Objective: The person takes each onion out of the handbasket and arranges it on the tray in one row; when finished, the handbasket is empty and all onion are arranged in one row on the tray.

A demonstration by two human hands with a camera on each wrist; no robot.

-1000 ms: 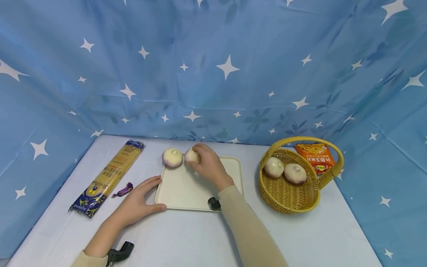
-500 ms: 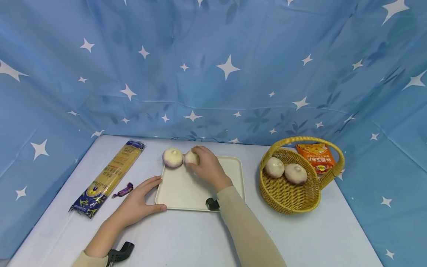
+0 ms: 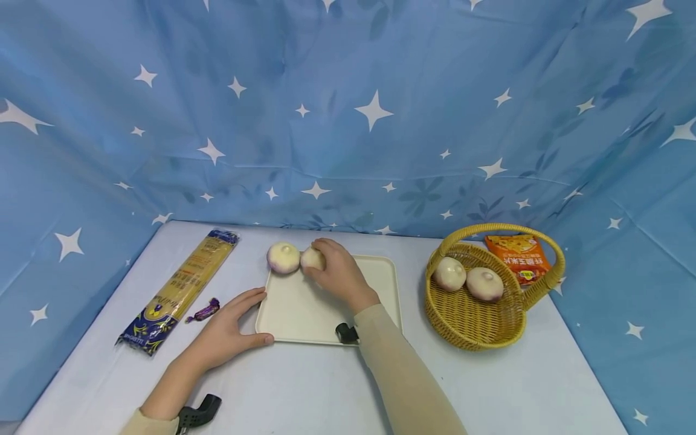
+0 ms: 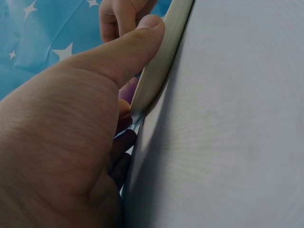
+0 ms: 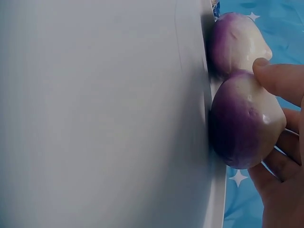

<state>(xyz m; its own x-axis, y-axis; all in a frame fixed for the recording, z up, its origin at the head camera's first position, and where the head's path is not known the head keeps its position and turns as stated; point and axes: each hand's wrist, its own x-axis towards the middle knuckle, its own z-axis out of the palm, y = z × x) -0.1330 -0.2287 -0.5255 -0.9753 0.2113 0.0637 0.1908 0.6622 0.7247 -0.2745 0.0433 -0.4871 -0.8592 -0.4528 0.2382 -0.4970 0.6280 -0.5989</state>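
My right hand (image 3: pixel 339 269) grips a white-and-purple turnip (image 3: pixel 312 258) at the far edge of a cream tray (image 3: pixel 304 314). The thumb is on top of that turnip (image 5: pixel 244 118) in the right wrist view, with the other fingers around its far side. Touching it is a second turnip (image 3: pixel 283 258), at the tray's far left corner. My left hand (image 3: pixel 225 335) rests spread at the tray's near left corner, its fingers on the left side and its thumb by the front edge. In the left wrist view the thumb (image 4: pixel 137 47) lies against the tray rim (image 4: pixel 164 61).
A wicker basket (image 3: pixel 473 320) with a tall handle stands on the right, holding two more turnips (image 3: pixel 485 284). Behind it lies an orange snack bag (image 3: pixel 519 257). On the left are a spaghetti packet (image 3: pixel 179 290) and a purple wrapped candy (image 3: pixel 203 310). A starred blue curtain surrounds the table.
My right hand has shifted very slightly to the left and keeps its grip on the turnip. The left hand stays at the tray corner. The head view has moved a little.
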